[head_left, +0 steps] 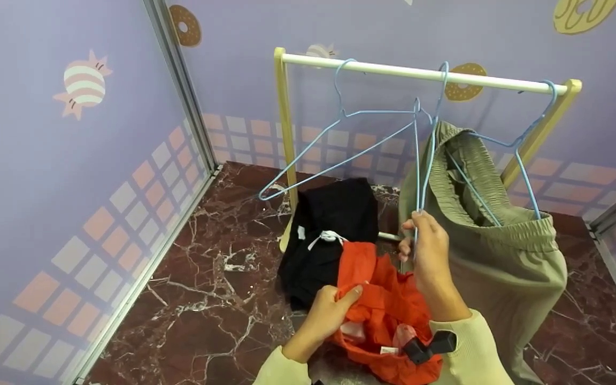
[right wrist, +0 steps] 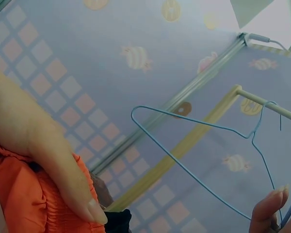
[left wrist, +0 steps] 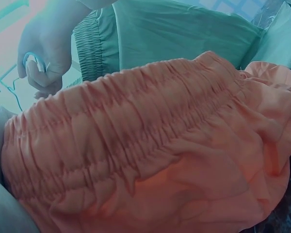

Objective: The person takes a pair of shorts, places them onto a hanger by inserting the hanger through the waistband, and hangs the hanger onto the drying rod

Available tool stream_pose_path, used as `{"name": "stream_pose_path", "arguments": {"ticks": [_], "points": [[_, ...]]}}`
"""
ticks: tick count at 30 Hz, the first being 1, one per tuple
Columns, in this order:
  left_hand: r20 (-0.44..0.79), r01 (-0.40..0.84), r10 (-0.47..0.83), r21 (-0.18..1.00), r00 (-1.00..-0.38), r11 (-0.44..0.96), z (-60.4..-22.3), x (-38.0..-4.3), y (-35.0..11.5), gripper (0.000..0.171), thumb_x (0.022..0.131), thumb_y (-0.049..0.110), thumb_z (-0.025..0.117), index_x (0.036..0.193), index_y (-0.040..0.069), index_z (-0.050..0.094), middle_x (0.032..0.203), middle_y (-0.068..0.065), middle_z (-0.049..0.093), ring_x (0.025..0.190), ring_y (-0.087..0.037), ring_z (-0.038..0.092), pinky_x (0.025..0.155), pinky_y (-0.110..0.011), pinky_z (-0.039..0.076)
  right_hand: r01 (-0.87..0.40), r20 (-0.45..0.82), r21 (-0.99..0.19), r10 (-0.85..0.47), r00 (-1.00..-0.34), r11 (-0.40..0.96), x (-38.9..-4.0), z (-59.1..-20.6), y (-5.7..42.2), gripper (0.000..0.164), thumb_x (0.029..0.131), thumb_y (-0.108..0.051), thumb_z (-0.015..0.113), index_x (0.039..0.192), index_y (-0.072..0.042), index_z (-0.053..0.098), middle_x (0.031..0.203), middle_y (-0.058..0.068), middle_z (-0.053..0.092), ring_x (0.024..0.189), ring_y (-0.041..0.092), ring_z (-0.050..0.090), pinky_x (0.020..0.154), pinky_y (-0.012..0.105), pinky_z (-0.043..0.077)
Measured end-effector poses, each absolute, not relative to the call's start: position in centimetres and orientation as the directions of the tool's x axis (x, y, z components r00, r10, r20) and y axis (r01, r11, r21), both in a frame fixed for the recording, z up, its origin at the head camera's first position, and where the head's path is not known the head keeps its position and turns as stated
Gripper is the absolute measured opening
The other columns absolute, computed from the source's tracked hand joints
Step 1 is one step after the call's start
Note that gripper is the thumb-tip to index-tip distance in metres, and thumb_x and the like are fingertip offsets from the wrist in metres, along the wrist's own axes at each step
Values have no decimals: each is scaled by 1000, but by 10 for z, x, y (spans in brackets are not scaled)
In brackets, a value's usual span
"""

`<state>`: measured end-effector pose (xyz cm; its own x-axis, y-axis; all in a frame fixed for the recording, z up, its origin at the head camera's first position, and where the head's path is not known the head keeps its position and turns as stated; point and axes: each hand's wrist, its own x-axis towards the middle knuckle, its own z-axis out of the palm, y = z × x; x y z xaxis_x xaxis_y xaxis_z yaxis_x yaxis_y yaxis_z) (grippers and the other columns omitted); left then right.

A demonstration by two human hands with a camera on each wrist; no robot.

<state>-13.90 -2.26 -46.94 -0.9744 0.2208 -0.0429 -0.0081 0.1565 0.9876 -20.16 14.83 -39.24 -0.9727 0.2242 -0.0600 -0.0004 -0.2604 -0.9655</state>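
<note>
In my left hand (head_left: 332, 315) I grip an orange-red garment (head_left: 388, 294) by its waistband, thumb on top. Its gathered elastic waistband (left wrist: 111, 126) fills much of the left wrist view. My right hand (head_left: 430, 254) pinches the lower end of a light blue wire hanger (head_left: 417, 160), which is seen nearly edge-on and stays hooked over the rail. The garment spreads below and between both hands, in front of the right sleeve. A second blue hanger (head_left: 308, 152) hangs bare to the left of the one I hold.
The rack has a white rail (head_left: 393, 70) and wooden posts (head_left: 285, 123). Olive-green pants (head_left: 479, 267) hang from a third blue hanger (head_left: 524, 155) at the right. Black pants (head_left: 335, 208) with a white drawstring lie beneath the rail. Patterned walls (head_left: 99, 176) enclose the marbled floor (head_left: 195, 305).
</note>
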Motion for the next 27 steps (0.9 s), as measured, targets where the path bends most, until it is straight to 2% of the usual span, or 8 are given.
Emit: {"name": "stream_pose_path", "arguments": {"ticks": [5, 8, 10, 14, 17, 22, 27], "points": [[-45, -9, 220, 987, -975, 163, -471, -139, -22, 50, 90, 25, 56, 47, 16, 33, 43, 12, 26, 35, 2, 25, 39, -17, 22, -16, -48, -963, 228, -972, -268, -200, -392, 150, 17, 96, -22, 39, 89, -7, 44, 84, 2, 39, 39, 7, 35, 37, 19, 32], [-45, -9, 217, 987, -975, 161, -471, -139, -22, 50, 91, 25, 56, 47, 16, 33, 42, 12, 26, 35, 2, 25, 39, -17, 21, -33, -36, -955, 227, -973, -296, -197, -392, 152, 15, 96, -20, 39, 91, -7, 43, 80, 2, 39, 38, 7, 34, 37, 19, 32], [-47, -12, 214, 987, -976, 159, -470, -139, -22, 50, 90, 25, 56, 47, 16, 33, 42, 12, 26, 35, 2, 25, 39, -17, 21, -40, -33, -953, 233, -972, -300, -194, -392, 154, 17, 96, -19, 39, 93, -3, 43, 77, 2, 40, 38, 8, 34, 37, 20, 31], [-52, -19, 215, 988, -975, 155, -470, -140, -23, 50, 90, 26, 56, 47, 16, 34, 41, 12, 29, 35, 2, 27, 39, -17, 23, -34, -42, -958, 260, -965, -283, -188, -390, 159, 25, 96, -18, 39, 113, 0, 41, 75, -2, 44, 38, 8, 34, 37, 20, 31], [-49, -15, 217, 988, -975, 153, -470, -140, -23, 49, 90, 25, 56, 47, 16, 36, 41, 12, 32, 35, 1, 29, 40, -17, 24, -41, -37, -959, 267, -963, -281, -186, -388, 163, 27, 96, -18, 38, 118, -2, 40, 79, -3, 46, 39, 7, 35, 38, 19, 32], [-32, 1, 220, 989, -975, 151, -472, -140, -22, 46, 90, 25, 57, 48, 15, 39, 42, 11, 35, 37, 1, 32, 41, -17, 26, -82, -3, -945, 262, -965, -316, -185, -387, 167, 14, 96, -17, 39, 97, -6, 48, 78, 0, 45, 39, 9, 35, 37, 20, 32], [-3, 31, 218, 988, -976, 153, -473, -140, -22, 46, 90, 24, 57, 49, 13, 40, 44, 10, 35, 38, 1, 32, 41, -16, 26, -116, 29, -944, 273, -961, -308, -180, -387, 171, 17, 96, -15, 39, 87, -6, 51, 77, 1, 46, 38, 9, 36, 36, 21, 32]]}}
